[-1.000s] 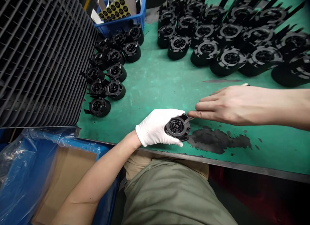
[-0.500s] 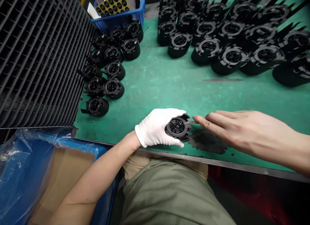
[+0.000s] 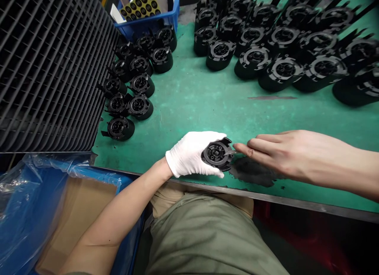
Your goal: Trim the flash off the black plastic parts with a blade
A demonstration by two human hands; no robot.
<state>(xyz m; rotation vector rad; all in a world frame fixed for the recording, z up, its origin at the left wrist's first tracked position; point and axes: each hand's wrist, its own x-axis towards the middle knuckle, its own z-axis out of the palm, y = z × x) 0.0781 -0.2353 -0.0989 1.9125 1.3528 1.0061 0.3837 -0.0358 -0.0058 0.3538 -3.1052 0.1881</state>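
My left hand [image 3: 192,154], in a white glove, is closed around a round black plastic housing [image 3: 217,153] near the table's front edge. The housing's ribbed, open-looking face points up at me. My bare right hand [image 3: 275,156] comes in from the right, its fingers pinched on a thin metal blade [image 3: 229,152]. The blade's tip reaches over the right side of the housing's face; whether it touches I cannot tell. The blade's handle is hidden inside the hand.
Several similar black housings [image 3: 138,105] stand at the left beside a stack of black grids [image 3: 50,70]. More housings [image 3: 220,50] fill the back right. A blue bin [image 3: 168,16] holds sticker sheets [image 3: 140,6]. A blue crate [image 3: 17,227] with cardboard [image 3: 77,212] sits lower left.
The blade and my right hand have shifted slightly left and up, and the blade's angle over the housing differs a little. My left hand keeps its hold on the housing.
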